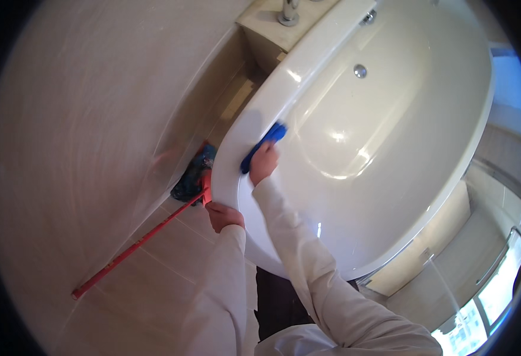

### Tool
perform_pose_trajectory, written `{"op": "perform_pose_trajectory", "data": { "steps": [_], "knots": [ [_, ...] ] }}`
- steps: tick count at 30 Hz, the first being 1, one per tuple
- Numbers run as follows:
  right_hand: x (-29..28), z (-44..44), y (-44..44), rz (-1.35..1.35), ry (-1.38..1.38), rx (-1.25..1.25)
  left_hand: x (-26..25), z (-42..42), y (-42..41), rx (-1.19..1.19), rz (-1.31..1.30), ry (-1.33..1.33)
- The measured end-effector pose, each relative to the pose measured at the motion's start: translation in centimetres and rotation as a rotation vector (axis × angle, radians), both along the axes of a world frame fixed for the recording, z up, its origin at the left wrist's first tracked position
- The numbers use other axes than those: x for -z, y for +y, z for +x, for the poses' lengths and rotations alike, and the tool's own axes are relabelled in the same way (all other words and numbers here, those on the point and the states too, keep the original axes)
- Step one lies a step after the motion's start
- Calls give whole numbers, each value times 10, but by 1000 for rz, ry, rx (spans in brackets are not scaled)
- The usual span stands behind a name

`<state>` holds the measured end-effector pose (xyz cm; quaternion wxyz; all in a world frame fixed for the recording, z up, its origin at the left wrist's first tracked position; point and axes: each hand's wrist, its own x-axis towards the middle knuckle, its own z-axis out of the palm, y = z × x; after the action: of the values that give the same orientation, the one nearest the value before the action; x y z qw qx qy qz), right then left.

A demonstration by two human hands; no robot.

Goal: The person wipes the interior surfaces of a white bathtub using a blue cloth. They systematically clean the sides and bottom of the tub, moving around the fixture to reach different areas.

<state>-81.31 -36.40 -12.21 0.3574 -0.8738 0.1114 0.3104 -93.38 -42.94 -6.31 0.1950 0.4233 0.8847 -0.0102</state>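
Note:
My right hand (265, 162) holds a folded blue cloth (279, 130) against the inner edge of the rim of a white bathtub (331, 196). Lower left of it, my left hand (225, 217) is closed on something red (207, 187) beside the tub's outer rim; what exactly it grips is partly hidden. A red long handle (140, 242) slants from near that hand down to the left. Beside the red part, between the wall and the tub, is a dark crumpled plastic bag (189, 182).
A chrome tap (288, 15) stands on a stone ledge (267, 26) at the tub's upper left. The tub has a round metal drain (360, 71). A tiled wall (82, 111) runs along the left, above a tiled floor (153, 285). Windows (469, 329) show at lower right.

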Motion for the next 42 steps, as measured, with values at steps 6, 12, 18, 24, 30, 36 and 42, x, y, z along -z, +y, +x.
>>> {"op": "perform_pose_trajectory", "data": {
  "steps": [6,12,18,24,30,36,42],
  "knots": [
    [-55,147,78,342,-698,-72,10,-14,-3,-34,41,-6],
    [-24,188,96,102,-1239,-1116,20,-16,-7,-6,90,-56],
    [-43,189,88,145,-1306,-1415,13,-11,-5,5,165,-69],
    [-55,101,114,-150,-584,-1987,15,-14,-7,-5,198,-112],
    [-55,44,148,-319,-71,-2215,15,-23,-10,-23,341,-138],
    [-19,160,157,-799,-309,-1863,7,-27,-9,-44,416,-222],
    [-21,191,159,-884,-530,-1870,4,-11,-2,-34,423,-224]
  ]
}}
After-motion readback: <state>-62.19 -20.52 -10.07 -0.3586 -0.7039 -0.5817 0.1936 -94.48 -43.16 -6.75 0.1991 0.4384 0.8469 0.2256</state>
